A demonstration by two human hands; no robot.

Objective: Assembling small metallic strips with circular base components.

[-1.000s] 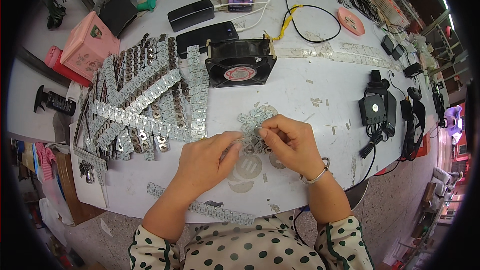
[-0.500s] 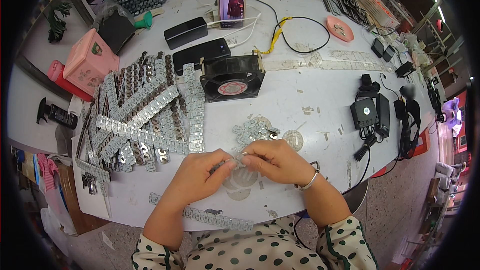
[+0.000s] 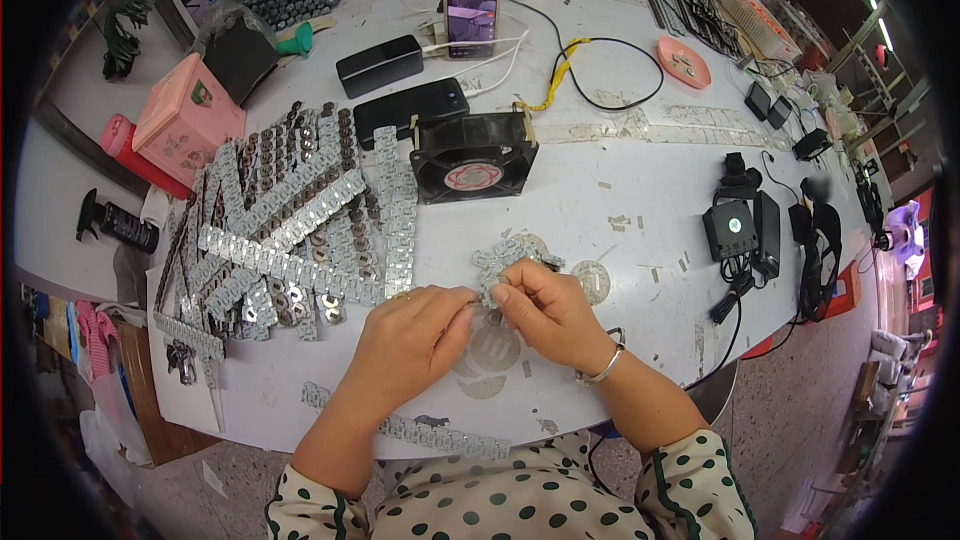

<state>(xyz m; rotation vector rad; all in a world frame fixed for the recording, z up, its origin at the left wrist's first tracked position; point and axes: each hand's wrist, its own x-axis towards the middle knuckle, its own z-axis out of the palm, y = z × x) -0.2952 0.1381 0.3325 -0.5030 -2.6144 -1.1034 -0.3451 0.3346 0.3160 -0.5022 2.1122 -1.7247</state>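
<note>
My left hand (image 3: 415, 337) is closed in a pinch over the table, thumb and forefinger pressed together beside my right fingertips. What it pinches is too small to make out. My right hand (image 3: 553, 318) pinches a small silvery metal link (image 3: 490, 293) at the near side of a loose heap of similar links (image 3: 510, 255). Beneath my left forearm runs a short linked metal strip (image 3: 455, 438) near the table's front edge. Many finished-looking strips (image 3: 400, 225) lie crossed in a stack to the left.
A black square fan (image 3: 475, 158) stands beyond the hands, with a lit phone (image 3: 471, 15) propped behind it. Black adapters (image 3: 730, 228) and cords lie at right. A pink box (image 3: 190, 120) and black spray bottle (image 3: 118, 223) are at left; a pink dish (image 3: 684, 62) sits farther back.
Both hands have shifted slightly away from me, the right fingers now reaching the heap's near edge. The fingertips have drawn a little apart. The phone's picture has changed.
</note>
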